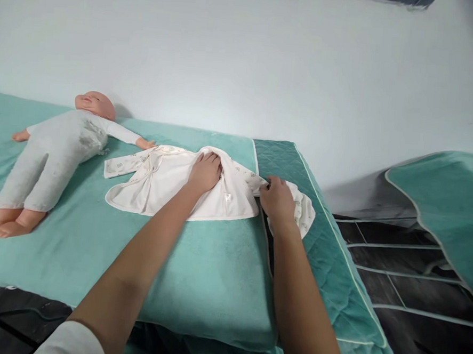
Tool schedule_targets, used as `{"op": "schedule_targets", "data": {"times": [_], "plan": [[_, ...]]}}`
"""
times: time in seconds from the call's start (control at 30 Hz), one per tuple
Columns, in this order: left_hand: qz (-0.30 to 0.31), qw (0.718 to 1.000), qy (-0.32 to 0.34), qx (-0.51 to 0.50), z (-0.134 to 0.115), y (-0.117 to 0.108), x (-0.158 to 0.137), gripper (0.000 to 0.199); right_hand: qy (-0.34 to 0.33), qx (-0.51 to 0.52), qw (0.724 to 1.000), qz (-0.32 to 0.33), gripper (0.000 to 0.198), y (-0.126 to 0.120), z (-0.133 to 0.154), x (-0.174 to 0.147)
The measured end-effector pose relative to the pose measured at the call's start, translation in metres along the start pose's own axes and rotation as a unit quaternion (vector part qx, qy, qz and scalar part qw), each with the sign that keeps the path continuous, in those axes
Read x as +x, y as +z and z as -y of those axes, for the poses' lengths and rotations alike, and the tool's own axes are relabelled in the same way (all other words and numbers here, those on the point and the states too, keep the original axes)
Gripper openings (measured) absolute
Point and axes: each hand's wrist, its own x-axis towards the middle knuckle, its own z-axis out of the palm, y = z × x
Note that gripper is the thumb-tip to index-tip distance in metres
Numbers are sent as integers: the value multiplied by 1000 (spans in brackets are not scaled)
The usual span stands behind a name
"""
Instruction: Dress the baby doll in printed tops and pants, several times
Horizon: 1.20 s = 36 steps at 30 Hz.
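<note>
White jacket [167, 186] spread near right edge of green mattress [214, 272]; left hand [204, 172] laid flat on it, fingers extended; right hand [277, 198] clamped on sleeve [243, 176], beside bunched patterned cloth [305, 212]; doll [60, 142] toward far edge

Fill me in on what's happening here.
A person is handling a small white garment spread on a green cover. The left hand lies on it; the right hand is closed on its patterned sleeve, beside bunched patterned cloth. A doll lies to the left.
</note>
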Motion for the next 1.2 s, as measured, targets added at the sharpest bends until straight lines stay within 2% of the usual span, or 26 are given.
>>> {"op": "schedule_targets", "data": {"times": [0.1,0.2,0.33,0.47,0.5,0.57,0.67,0.9,0.97,1.1,1.13,1.2], "plan": [[-3,1000,12,-12,0,-2,-4,40,30,-11,999,9,41,-4,-8,5],[-19,999,29,-27,1,-5,-9,40,8,-19,999,44,39,-10,-26,10],[-13,998,20,-57,2,-7,-15,40,27,-63,996,61,50,-18,-45,12],[8,996,19,-86,1,-6,-16,38,27,-81,996,8,30,-16,-34,7],[7,996,22,-91,0,-6,-15,37,27,-72,997,6,36,-15,-29,6],[7,995,23,-99,0,-7,-14,36,31,-55,998,29,47,-11,-19,5],[12,994,12,-104,-1,-9,-15,36,34,-31,997,59,35,-9,-13,6],[8,993,1,-121,-3,-8,-18,44,114,72,987,-92,23,-12,-27,26],[15,994,19,-103,-3,-7,-17,42,97,78,986,-110,22,-10,-26,32],[38,997,66,-33,-4,-3,-13,41,9,90,985,-147,32,-9,-11,25],[42,997,68,-19,-4,-3,-12,41,-8,90,986,-141,32,-10,-6,20],[51,997,65,-3,-4,-3,-9,43,-13,82,993,-82,31,-10,6,7]]}}
